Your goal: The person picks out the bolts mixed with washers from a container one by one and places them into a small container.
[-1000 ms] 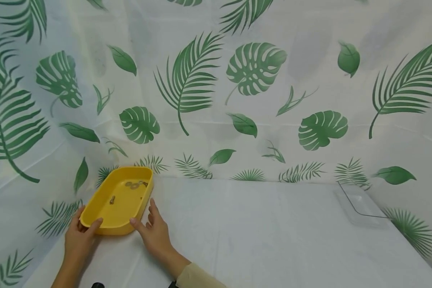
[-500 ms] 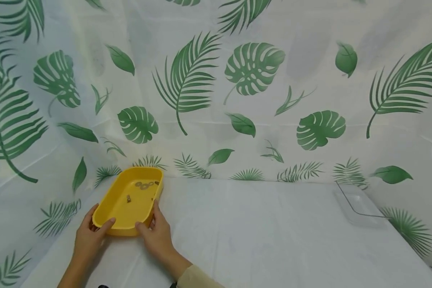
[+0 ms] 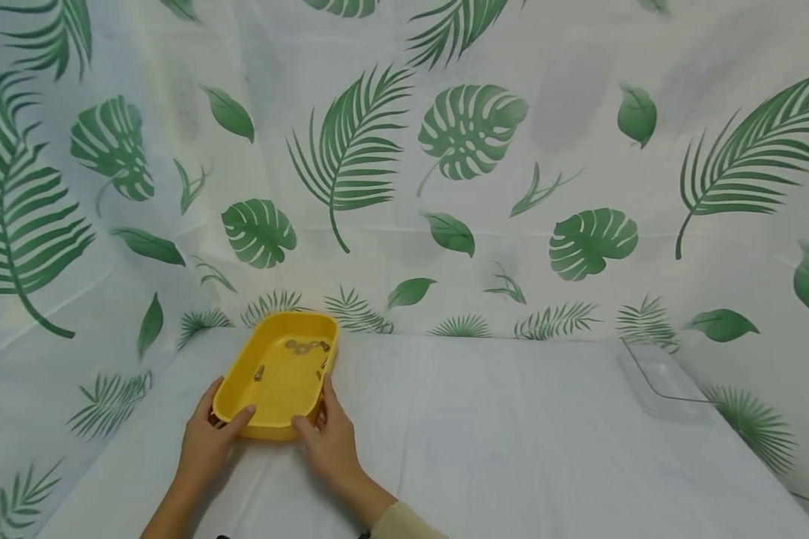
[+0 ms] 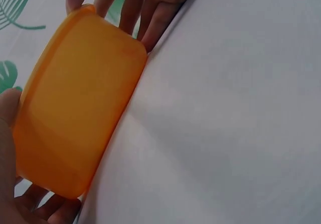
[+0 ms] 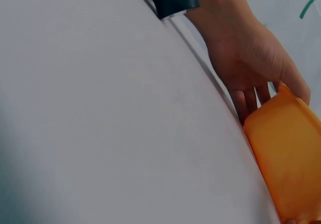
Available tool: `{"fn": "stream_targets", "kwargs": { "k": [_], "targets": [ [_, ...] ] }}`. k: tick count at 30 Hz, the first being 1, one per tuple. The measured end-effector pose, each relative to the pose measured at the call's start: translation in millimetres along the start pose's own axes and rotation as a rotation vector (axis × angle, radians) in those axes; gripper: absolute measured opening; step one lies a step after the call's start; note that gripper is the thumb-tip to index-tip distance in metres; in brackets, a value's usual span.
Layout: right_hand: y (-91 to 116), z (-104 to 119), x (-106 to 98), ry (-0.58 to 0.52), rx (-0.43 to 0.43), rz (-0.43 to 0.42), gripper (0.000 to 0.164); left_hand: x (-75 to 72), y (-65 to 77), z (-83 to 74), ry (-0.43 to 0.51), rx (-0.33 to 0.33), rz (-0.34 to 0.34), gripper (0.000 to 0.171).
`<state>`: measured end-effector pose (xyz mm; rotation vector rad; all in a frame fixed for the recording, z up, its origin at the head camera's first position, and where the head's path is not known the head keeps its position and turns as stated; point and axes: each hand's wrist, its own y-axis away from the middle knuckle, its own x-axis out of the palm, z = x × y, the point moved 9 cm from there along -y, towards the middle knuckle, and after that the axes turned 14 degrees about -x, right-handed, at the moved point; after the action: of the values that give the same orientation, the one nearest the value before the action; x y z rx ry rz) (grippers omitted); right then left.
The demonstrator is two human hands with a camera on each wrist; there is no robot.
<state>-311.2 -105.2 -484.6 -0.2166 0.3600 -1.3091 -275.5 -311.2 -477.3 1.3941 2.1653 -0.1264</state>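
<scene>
A yellow plastic tray (image 3: 279, 393) sits on the white-covered table, left of centre in the head view. My left hand (image 3: 205, 445) grips its near left corner, thumb over the rim and fingers along the outer wall. At the near right corner my right hand (image 3: 335, 445) holds it in the same way. Inside lie a small bolt (image 3: 259, 373), several flat washers (image 3: 301, 348) near the far end, and small screws (image 3: 325, 346) along the right wall. Both wrist views show the tray's orange-looking outer wall (image 4: 83, 103), its base close along the cloth; its contents are hidden there.
A transparent shallow container (image 3: 667, 389) stands at the table's far right, with a thin dark line across it. White cloth (image 3: 485, 434) covers the table. Behind and at the sides hangs a white curtain (image 3: 371, 262) printed with green leaves.
The tray has moved to the right with both hands. My right hand's fingers, looser at the wall one second ago, have closed in on the tray's side.
</scene>
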Motion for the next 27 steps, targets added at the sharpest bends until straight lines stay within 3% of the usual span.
{"fn": "stream_targets", "kwargs": {
  "k": [6,18,27],
  "targets": [
    [3.2,3.0,-17.7,0.022,0.008,0.013,0.08,11.9,4.4,-9.1,-0.071,0.037,0.0,0.094],
    [16.6,3.8,-68.8,0.055,0.02,0.02,0.081,51.3,11.2,-31.7,-0.064,0.098,0.021,0.087],
    [26.2,-2.7,-108.8,0.105,0.054,0.005,0.08,86.7,24.5,-47.3,-0.021,0.126,0.104,0.092]
  ]
}}
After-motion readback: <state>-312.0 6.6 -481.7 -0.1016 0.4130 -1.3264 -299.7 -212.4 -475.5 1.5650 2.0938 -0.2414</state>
